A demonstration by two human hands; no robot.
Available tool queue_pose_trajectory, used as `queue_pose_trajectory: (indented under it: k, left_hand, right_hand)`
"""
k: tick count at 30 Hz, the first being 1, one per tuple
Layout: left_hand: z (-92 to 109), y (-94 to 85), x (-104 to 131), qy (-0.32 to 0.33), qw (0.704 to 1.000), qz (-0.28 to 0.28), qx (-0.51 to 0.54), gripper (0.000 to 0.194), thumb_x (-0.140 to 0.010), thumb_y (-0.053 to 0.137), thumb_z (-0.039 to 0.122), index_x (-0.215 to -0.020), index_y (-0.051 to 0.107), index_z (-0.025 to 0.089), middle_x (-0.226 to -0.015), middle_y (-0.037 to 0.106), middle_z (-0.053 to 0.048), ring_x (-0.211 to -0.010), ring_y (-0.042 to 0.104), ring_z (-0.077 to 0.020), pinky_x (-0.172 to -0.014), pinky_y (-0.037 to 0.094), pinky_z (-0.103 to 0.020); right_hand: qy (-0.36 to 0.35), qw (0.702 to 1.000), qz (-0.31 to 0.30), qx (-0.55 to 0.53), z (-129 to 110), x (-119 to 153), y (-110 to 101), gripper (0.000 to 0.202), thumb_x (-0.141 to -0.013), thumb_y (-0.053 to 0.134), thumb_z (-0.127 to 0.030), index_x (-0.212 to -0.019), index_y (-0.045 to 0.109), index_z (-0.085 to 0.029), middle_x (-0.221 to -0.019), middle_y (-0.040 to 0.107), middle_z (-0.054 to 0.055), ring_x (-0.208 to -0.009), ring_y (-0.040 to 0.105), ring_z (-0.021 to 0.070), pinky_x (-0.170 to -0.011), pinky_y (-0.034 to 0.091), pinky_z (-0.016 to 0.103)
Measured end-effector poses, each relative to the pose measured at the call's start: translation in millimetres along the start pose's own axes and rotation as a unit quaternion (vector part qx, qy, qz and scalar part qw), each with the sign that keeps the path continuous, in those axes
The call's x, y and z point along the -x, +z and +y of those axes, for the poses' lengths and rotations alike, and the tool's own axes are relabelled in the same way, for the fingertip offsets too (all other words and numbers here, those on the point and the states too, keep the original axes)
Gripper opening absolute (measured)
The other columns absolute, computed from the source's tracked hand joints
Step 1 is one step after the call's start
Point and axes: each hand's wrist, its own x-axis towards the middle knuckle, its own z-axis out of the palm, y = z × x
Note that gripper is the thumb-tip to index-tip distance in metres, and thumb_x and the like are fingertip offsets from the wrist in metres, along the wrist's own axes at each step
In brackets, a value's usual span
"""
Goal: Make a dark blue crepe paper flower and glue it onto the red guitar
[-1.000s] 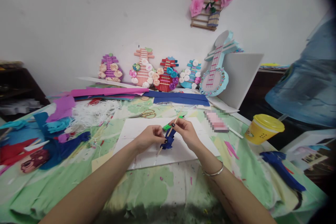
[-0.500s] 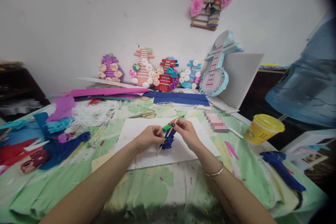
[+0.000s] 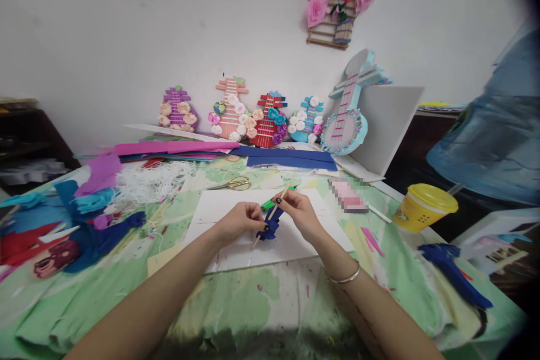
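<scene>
Left hand (image 3: 243, 223): thumb and fingertips pinch the lower part of the blue paper piece (image 3: 270, 226), positioned above the white board (image 3: 236, 248). Right hand (image 3: 298, 212): thumb and index finger pinch the upper part of the thin wooden stick (image 3: 273, 211), which slants alongside the blue paper piece.

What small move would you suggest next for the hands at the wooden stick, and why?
Perhaps nudge the blue paper slightly along the wooden stick with the left hand: the paper looks bunched, and the right hand pinches the stick near its upper end.
</scene>
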Motion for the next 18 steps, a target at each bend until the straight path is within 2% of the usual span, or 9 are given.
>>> queue_pose_trajectory:
  k: [18]
  left_hand:
    - [1.3,1.0,1.1,0.001,1.0,0.002,-0.007,0.04,-0.057,0.07,0.014,-0.054,0.031,0.018,-0.05,0.051,0.006,-0.046,0.043,-0.0061,-0.052,0.032,-0.022]
  right_hand:
    - [0.002,1.0,-0.005,-0.012,-0.3,0.2,0.2,0.031,-0.068,0.07,-0.045,-0.07,0.059,-0.016,-0.068,0.058,0.002,-0.066,0.054,0.0141,-0.066,0.043,0.029]
